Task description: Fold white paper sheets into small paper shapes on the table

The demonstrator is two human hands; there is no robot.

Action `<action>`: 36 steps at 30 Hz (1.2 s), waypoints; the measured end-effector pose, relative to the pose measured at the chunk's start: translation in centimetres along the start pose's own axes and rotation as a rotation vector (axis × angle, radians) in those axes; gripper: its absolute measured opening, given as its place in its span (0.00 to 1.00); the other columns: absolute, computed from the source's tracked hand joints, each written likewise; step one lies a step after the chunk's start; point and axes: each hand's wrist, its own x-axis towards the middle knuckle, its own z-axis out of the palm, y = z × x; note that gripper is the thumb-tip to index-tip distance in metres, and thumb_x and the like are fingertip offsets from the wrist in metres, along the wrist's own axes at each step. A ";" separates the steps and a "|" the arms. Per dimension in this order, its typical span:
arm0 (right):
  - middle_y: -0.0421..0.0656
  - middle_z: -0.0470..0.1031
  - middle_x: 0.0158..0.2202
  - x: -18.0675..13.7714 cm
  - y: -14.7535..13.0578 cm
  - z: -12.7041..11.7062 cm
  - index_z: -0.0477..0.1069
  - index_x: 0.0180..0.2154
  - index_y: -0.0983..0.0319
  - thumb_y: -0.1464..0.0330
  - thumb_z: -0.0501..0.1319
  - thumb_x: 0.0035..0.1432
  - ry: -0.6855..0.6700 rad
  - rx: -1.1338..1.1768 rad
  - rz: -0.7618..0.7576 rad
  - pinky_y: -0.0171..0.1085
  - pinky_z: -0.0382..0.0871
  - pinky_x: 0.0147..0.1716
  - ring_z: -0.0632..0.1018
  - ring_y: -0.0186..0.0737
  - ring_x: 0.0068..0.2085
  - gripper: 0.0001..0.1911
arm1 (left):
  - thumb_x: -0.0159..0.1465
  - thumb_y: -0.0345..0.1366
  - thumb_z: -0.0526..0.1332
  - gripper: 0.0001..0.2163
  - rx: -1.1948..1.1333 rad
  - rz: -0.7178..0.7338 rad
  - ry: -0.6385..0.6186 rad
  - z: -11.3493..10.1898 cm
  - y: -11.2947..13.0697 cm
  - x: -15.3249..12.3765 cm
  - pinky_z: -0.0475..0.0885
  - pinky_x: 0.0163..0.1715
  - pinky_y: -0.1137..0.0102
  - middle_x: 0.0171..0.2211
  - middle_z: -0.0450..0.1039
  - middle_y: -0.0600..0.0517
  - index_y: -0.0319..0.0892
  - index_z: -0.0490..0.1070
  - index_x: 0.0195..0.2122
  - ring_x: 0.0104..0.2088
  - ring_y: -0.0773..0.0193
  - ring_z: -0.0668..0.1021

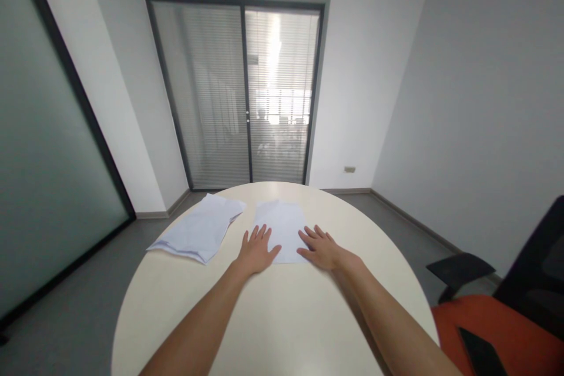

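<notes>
"White sheet (282,226) of paper, the single one: where does it lie?"

"Flat on the round cream surface (282,317), towards its far side, straight ahead of the person and between the two hands."

"And the left hand (257,251)?"

"Palm down at the sheet's near left corner. Its grip is fully open, fingers spread and pressed flat, with the fingertips and thumb resting on the paper's edge. It has hold of nothing."

"The right hand (320,248)?"

"The same on the other side: palm down at the near right corner, fingers fanned out and lying on the paper, grip wide open and closed around nothing. Both bare forearms stretch across the surface towards the sheet."

"Anything else on the surface?"

"A loose stack of papers (200,229), also white, to the left of the sheet and just beside it, near the left hand. Its sheets are slightly fanned at the edges. I cannot tell whether it touches the single sheet."

"Around the surface?"

"An orange chair (502,323) with a black armrest (460,270) at the lower right, and a dark flat object (482,355) on its seat, too unclear to name. Beyond, a sliding door (238,94) of glass with blinds, between grey walls."
</notes>
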 end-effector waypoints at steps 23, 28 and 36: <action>0.52 0.70 0.62 -0.8 -0.3 -1.1 0.75 0.56 0.62 0.51 0.59 0.61 0.179 0.163 -0.385 0.47 0.61 0.62 0.69 0.53 0.63 0.29 | 0.65 0.51 0.58 0.25 -0.238 0.308 0.087 -0.8 -1.5 -0.4 0.50 0.68 0.49 0.65 0.64 0.46 0.44 0.69 0.60 0.68 0.46 0.61; 0.49 0.76 0.56 -1.0 0.2 -1.3 0.78 0.52 0.60 0.52 0.55 0.64 0.207 0.279 -0.346 0.45 0.68 0.55 0.76 0.51 0.55 0.25 | 0.62 0.44 0.62 0.23 -0.310 0.334 0.121 -1.2 -2.0 -0.5 0.57 0.66 0.56 0.60 0.71 0.46 0.44 0.73 0.57 0.63 0.50 0.69; 0.47 0.78 0.54 -0.9 2.3 -1.5 0.78 0.52 0.59 0.47 0.59 0.59 0.181 0.364 -0.288 0.47 0.69 0.55 0.78 0.52 0.52 0.29 | 0.65 0.36 0.57 0.11 -0.456 0.307 0.214 -1.4 -3.1 0.1 0.70 0.47 0.66 0.41 0.81 0.49 0.43 0.79 0.41 0.43 0.57 0.80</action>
